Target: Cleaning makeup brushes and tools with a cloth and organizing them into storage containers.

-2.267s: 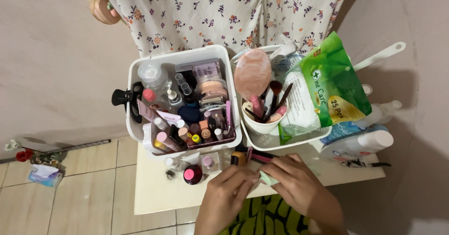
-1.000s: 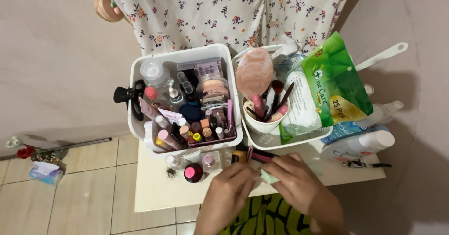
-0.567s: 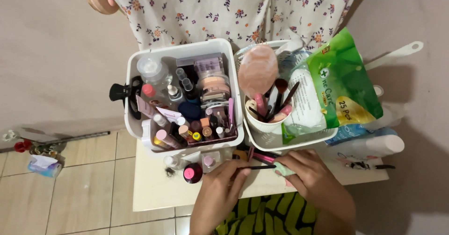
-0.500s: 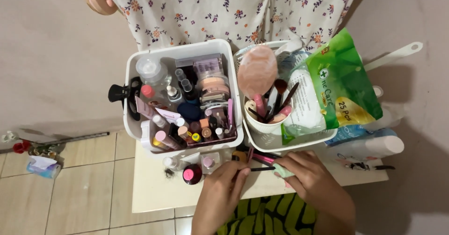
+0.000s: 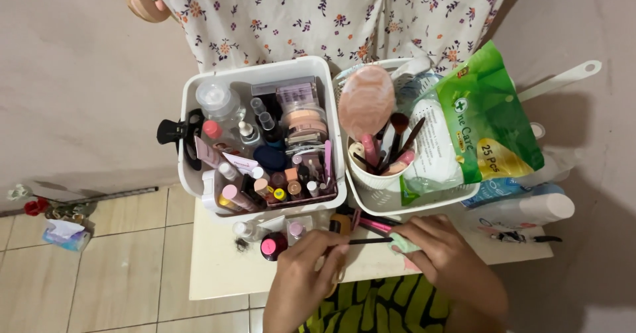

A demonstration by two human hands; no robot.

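My left hand [image 5: 301, 277] pinches the end of a thin black stick [image 5: 366, 241], a slim makeup wand. My right hand [image 5: 445, 257] grips a small pale green tube [image 5: 401, 243], and the stick's other end meets it. Both hands hover over the front edge of a small cream table [image 5: 218, 267]. Just behind them stands a white bin [image 5: 265, 75] packed with several cosmetic bottles and tubes. A second white basket [image 5: 411, 197] to its right holds a cup of brushes [image 5: 377, 167] and a pink round puff [image 5: 366, 101].
A green wipes pack [image 5: 487, 118] leans in the right basket. White bottles [image 5: 523, 207] lie at the table's right. A pink-capped jar [image 5: 271, 245] and small bottles stand by my left hand. A black hair clip [image 5: 177, 132] hangs on the bin. Tiled floor [image 5: 99, 273] lies left.
My hands were together on the green tube; they have since drawn apart, and the black stick has come out toward the left in my left hand.
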